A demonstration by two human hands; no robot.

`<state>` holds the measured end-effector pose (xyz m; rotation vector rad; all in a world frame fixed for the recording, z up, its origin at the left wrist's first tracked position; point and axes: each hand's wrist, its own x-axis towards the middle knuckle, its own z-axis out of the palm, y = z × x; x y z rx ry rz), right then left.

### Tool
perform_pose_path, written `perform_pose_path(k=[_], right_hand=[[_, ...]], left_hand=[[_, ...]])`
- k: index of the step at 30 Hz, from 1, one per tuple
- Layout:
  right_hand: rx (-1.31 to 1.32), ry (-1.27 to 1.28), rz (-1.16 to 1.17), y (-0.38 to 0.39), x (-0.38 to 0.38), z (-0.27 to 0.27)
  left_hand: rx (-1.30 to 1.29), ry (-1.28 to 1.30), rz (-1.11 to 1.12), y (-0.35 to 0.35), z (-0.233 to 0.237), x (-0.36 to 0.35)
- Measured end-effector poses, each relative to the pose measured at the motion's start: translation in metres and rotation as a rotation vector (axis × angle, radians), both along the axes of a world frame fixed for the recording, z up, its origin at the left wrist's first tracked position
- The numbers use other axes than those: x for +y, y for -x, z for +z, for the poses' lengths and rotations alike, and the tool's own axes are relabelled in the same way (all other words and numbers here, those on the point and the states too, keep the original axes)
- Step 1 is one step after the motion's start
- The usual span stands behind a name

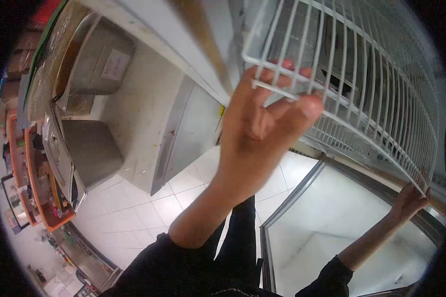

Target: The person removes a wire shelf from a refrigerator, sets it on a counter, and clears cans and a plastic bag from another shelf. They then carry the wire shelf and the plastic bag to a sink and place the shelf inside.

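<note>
A white wire shelf [354, 106] is held tilted across the upper right of the head view. My left hand [262, 109] is closed on its near left corner, with the thumb on the near side and the fingertips behind the front wires. At the far right end of the shelf's front edge, my right hand [411, 202] grips the other corner; its fingers are partly hidden. Behind the wires is a dim, pale interior, with a second wire shelf [339, 138] lower down.
Below my right arm stands a dark-framed door [327, 232] with a pale panel. On the left are metal containers [91, 148] on a white counter [143, 104], and orange trays [47, 198] further out. White floor tiles [129, 203] lie below, around my legs.
</note>
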<state>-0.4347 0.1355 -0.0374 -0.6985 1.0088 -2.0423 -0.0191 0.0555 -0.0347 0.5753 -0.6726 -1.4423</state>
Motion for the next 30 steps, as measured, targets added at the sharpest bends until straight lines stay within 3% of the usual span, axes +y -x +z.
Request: perform_pose_path(k=[6,11,16,21,24,25,30], right_hand=[[0.049,-0.038,0.125,0.031,0.003,-0.004],[0.014,0.095,0.317,0.019,-0.003,-0.007],[0.076,0.029,0.087,0.028,-0.009,-0.01],[-0.051,0.048,0.124,0.007,-0.009,-0.006],[0.044,0.029,-0.01,-0.006,-0.01,-0.005],[0.01,0.046,0.134,-0.014,-0.009,-0.003],[0.092,-0.01,0.027,-0.008,-0.01,0.001]], left_hand=[[-0.006,0.059,-0.058,-0.007,0.004,-0.005],[-0.046,0.112,-0.003,-0.003,-0.002,-0.011],[0.105,0.139,0.016,0.001,-0.006,-0.013],[0.089,0.163,-0.014,-0.003,-0.008,-0.014],[0.092,0.166,-0.037,-0.006,-0.01,-0.014],[0.09,0.171,-0.047,-0.007,-0.01,-0.015],[0.089,0.144,-0.037,-0.006,-0.009,-0.015]])
